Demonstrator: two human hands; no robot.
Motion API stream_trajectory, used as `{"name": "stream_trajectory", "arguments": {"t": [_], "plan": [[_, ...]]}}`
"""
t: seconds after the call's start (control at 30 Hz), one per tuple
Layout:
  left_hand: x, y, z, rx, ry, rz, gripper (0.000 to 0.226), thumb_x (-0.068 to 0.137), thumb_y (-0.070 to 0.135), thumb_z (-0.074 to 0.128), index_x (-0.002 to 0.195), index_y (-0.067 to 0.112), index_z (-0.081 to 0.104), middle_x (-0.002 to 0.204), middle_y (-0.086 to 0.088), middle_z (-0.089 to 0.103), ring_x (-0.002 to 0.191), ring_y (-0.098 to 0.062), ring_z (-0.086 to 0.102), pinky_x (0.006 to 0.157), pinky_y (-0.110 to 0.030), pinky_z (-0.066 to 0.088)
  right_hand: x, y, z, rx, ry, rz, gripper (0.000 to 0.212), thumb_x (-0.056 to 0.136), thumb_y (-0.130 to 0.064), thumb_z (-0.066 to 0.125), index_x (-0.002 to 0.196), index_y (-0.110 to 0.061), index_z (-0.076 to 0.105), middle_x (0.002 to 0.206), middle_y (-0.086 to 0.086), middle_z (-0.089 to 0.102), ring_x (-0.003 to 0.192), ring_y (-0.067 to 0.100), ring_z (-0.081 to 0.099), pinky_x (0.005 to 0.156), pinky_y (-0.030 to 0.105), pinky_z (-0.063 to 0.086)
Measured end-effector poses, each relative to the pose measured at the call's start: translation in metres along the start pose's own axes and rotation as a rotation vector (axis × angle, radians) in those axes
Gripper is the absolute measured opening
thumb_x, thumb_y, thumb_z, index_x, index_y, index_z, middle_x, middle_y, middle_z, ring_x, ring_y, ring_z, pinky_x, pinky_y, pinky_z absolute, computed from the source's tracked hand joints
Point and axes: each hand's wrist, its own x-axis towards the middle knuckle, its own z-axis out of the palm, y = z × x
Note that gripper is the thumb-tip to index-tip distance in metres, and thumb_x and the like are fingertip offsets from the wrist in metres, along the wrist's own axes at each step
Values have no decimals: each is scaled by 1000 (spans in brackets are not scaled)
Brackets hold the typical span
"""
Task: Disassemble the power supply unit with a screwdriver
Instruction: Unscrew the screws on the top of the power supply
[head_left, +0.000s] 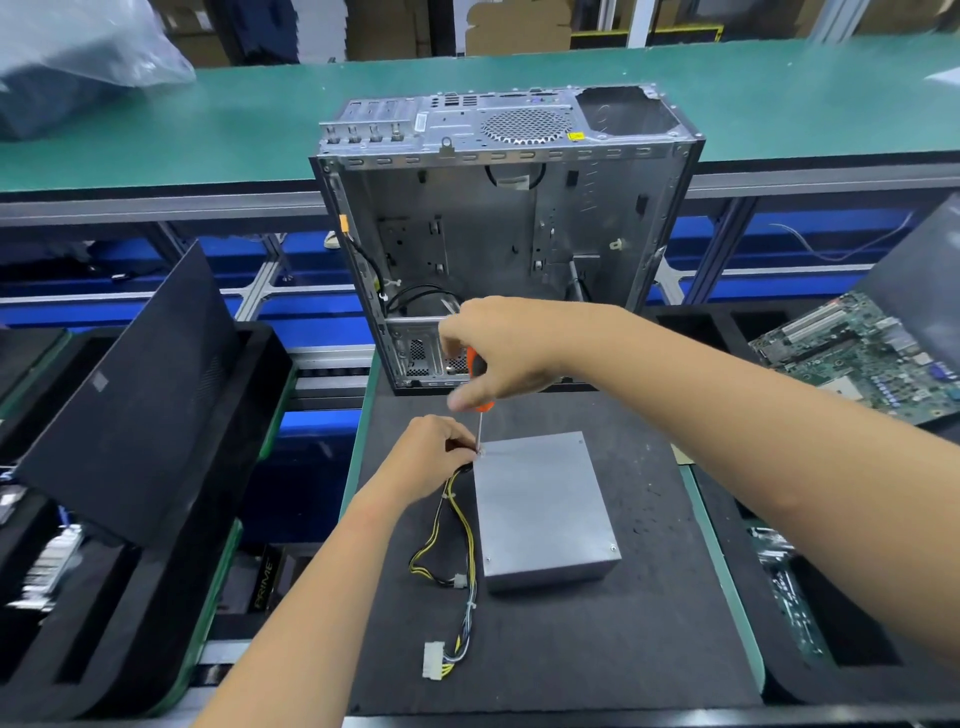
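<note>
- Nearest to me lay the white multi-pin plastic connector (432, 660) at the loose end of the yellow-and-black cable harness (457, 525), which ran away from me along the left side of the grey rectangular metal power supply unit (545, 506).
- That box sat flat on the black foam mat (649, 623), its long axis running away from me and leaning slightly left, with small screws showing at its top corners.
- At the far-left corner stood the orange-handled screwdriver (478, 384), near upright, its tip on the screw there.
- My right hand (498, 348) came across from the right and curled round the handle from above.
- My left hand (431, 457) was the nearer one, pinching at the shaft's foot beside the cable exit.
- I judged the coming turn depended on keeping the shaft square over that corner.
- Beyond stood the empty silver computer case (509, 234), open towards me.
</note>
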Motion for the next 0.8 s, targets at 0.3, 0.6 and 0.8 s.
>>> {"name": "stream_trajectory", "arguments": {"t": [0.3, 0.6, 0.8], "plan": [[1, 4, -1, 61, -19, -16, 14, 80, 8, 66, 76, 19, 74, 84, 9, 71, 82, -9, 65, 81, -31, 54, 1, -1, -3, 133, 13, -78, 32, 82, -8, 66, 109, -20, 52, 79, -7, 62, 78, 13, 54, 56, 26, 38], [2, 7, -1, 73, -25, -47, 11, 79, 10, 68, 78, 18, 74, 82, 5, 71, 78, -9, 65, 77, -28, 54, 6, 2, 3, 43, 27, 69, 33, 101, -36, 40, 86, -9, 52, 65, 3, 63, 52, 25, 63, 55, 30, 41], [0, 8, -1, 72, -20, -62, 11, 78, 8, 67, 78, 15, 74, 83, 3, 72, 80, -10, 66, 80, -31, 56, -1, 2, 3, 101, 7, -43, 23, 85, -15, 63, 106, -14, 53, 73, -10, 54, 70, 12, 53, 56, 28, 40]]}}
